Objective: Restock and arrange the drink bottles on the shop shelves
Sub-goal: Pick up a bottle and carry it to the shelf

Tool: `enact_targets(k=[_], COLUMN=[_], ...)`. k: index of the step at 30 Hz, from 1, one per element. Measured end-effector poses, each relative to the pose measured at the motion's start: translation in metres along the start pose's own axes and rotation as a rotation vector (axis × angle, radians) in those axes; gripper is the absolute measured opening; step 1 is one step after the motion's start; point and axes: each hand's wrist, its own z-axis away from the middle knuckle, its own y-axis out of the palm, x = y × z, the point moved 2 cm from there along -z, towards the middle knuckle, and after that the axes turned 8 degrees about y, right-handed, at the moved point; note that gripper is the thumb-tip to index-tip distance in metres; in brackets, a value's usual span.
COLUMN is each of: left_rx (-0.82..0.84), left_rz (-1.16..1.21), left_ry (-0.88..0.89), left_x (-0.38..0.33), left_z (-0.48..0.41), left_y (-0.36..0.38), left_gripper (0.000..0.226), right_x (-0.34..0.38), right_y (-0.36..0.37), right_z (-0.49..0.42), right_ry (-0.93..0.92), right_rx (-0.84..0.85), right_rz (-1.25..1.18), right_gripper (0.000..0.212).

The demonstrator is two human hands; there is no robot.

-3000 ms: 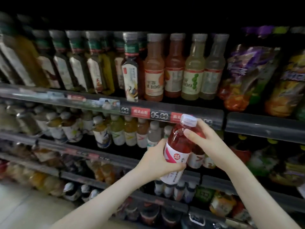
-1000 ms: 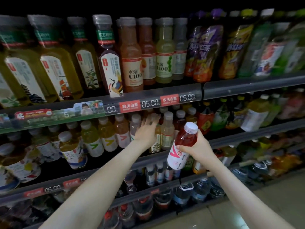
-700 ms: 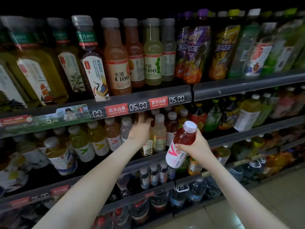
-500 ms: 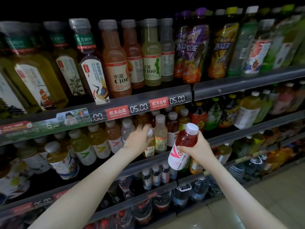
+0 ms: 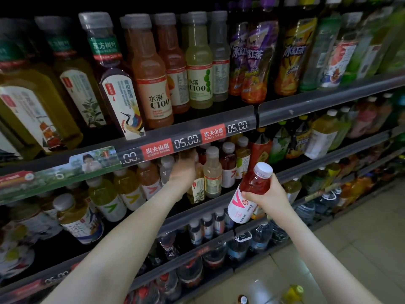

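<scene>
One clear plastic bottle of red drink, white-capped, is held tilted below and right of the grey price-tagged shelf rail, gripped round its middle by the right hand. Just under that rail the left hand is seen among standing bottles; its grip cannot be told.

From my feed, I see dark tiered shelves filling the whole view and sloping down towards the right. A grey rail fronts each tier. The upper rail carries red price tags beside 05.00 figures, and a green printed strip towards its left end. Pale beige floor tiles show at lower right. The light is dim, and the top of the unit is black.
</scene>
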Motion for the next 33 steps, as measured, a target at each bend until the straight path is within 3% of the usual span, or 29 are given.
enact_targets(k=[6, 12, 15, 20, 24, 29, 33], left_rx=[-0.008, -0.164, -0.155, -0.264, -0.328, -0.322, -0.413], left_rz=[-0.034, -0.309, -0.302, -0.163, -0.039, -0.059, 0.103], left_ry=[-0.090, 0.165, 0.071, 0.010, 0.002, -0.101, -0.141], left_x=[-0.002, -0.019, -0.034, -0.051, -0.054, -0.040, -0.029], left_z=[-0.012, -0.015, -0.021, -0.016, 0.011, 0.041, 0.077], left_y=[-0.003, 0.028, 0.047, 0.060, 0.069, 0.061, 0.057], left_gripper=[0.023, 0.065, 0.077, 0.055, 0.051, 0.047, 0.046], right_x=[-0.007, 0.004, 0.008, 0.008, 0.008, 0.013, 0.016], right_y=[-0.009, -0.016, -0.020, -0.027, -0.025, -0.009, 0.011], right_z=[-0.012, -0.041, -0.057, -0.082, -0.091, -0.096, -0.096], right_ry=[0.025, -0.048, -0.092, -0.157, -0.208, -0.281, -0.337], right_rx=[-0.011, 0.075, 0.115, 0.195, 0.236, 0.292, 0.364], right_rz=[0.018, 0.009, 0.029, 0.053, 0.049, 0.003, 0.001], right_gripper=[0.066, 0.068, 0.071, 0.076, 0.071, 0.073, 0.075])
